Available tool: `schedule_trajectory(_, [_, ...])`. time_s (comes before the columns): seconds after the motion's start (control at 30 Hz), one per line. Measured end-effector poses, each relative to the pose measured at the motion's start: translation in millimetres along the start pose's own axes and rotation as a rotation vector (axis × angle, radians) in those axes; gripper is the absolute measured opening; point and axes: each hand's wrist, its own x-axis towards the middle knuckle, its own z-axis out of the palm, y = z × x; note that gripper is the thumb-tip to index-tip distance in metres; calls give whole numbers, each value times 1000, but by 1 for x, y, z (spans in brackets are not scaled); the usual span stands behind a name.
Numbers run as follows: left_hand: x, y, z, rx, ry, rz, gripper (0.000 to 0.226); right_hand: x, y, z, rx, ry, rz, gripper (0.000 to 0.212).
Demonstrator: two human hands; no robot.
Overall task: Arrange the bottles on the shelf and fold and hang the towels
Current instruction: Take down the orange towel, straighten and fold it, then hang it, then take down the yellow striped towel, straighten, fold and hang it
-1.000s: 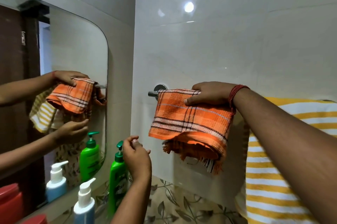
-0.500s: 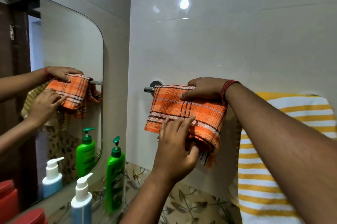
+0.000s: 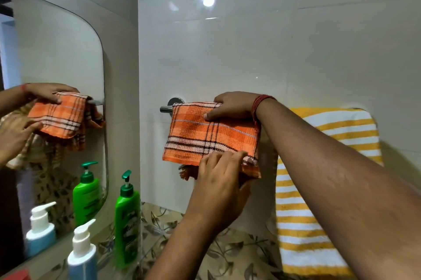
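Note:
A folded orange plaid towel (image 3: 200,136) hangs over the chrome towel bar (image 3: 165,109) on the tiled wall. My right hand (image 3: 232,106) presses down on the towel's top edge at the bar, thumb on the front of the cloth. My left hand (image 3: 218,186) pinches the towel's lower right edge between its fingers. A yellow and white striped towel (image 3: 319,188) hangs to the right, partly behind my right forearm. On the shelf at lower left stand a green pump bottle (image 3: 126,218) and a blue bottle with a white pump (image 3: 82,254).
A mirror (image 3: 57,97) on the left wall reflects my hands, the towel and the bottles. A red object (image 3: 16,276) shows at the bottom left corner. Leaf-patterned tiles (image 3: 227,252) run below the towel bar.
My left hand rose from beside the green bottle to the towel's lower edge and slid right along it. The towel hangs flatter. My right hand stayed on the top edge.

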Motion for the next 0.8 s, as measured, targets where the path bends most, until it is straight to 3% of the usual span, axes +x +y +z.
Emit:
schedule_trajectory(0.13, [6, 4, 6, 151, -3, 76, 11, -14, -4, 8, -178, 177, -12, 54])
schedule_trajectory(0.27, [-5, 5, 9, 88, 39, 48, 15, -71, -4, 55, -69, 812, -247, 25])
schedule_trajectory(0.33, [-8, 1, 11, 53, 76, 13, 15, -108, -4, 94, 42, 1039, -258, 16])
schedule_trajectory(0.4, [-9, -4, 13, 41, 116, 12, 10, -135, 0, 134, 104, 1084, -164, 27])
schedule_trajectory(0.5, [-11, -7, 14, 31, 151, 21, 9, -150, 10, 179, 87, 1020, -69, 37])
schedule_trajectory(0.67, [-12, -4, 16, 28, 182, 44, 19, -150, 24, 192, -7, 963, -14, 19])
schedule_trajectory(0.8, [-12, -2, 19, 8, 229, 26, 17, -151, 21, 199, 183, 976, 119, 15])
